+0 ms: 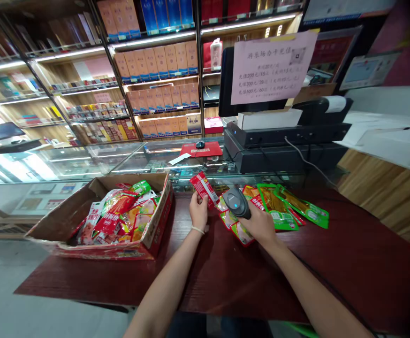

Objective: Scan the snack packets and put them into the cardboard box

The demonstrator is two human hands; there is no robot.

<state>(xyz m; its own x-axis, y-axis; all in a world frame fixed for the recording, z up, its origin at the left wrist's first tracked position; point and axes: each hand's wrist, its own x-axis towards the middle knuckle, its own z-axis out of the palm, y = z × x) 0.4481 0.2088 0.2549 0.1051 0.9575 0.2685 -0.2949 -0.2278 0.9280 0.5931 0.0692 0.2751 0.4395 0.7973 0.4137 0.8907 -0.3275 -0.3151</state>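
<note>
My left hand (198, 211) is closed on a red snack packet (204, 188), held up above the counter with its printed side and white strip showing. In my right hand (261, 224) is a dark grey barcode scanner (236, 203), its head tilted toward the packet and a blue light lit on top. Beneath and behind the scanner lie several snack packets (242, 232) in red and clear wrapping. Just right of them are green packets (278, 206) with brown contents. Left of my hands stands an open cardboard box (155, 230) holding many mixed snack packets (117, 216).
A dark red wooden counter (208, 277) carries everything. Behind it is a glass display case (134, 162) with a mouse (200, 144) on a red pad. A monitor (226, 84) with a taped paper sign (271, 68) stands above a black cash drawer (261, 159), beside a receipt printer (314, 112).
</note>
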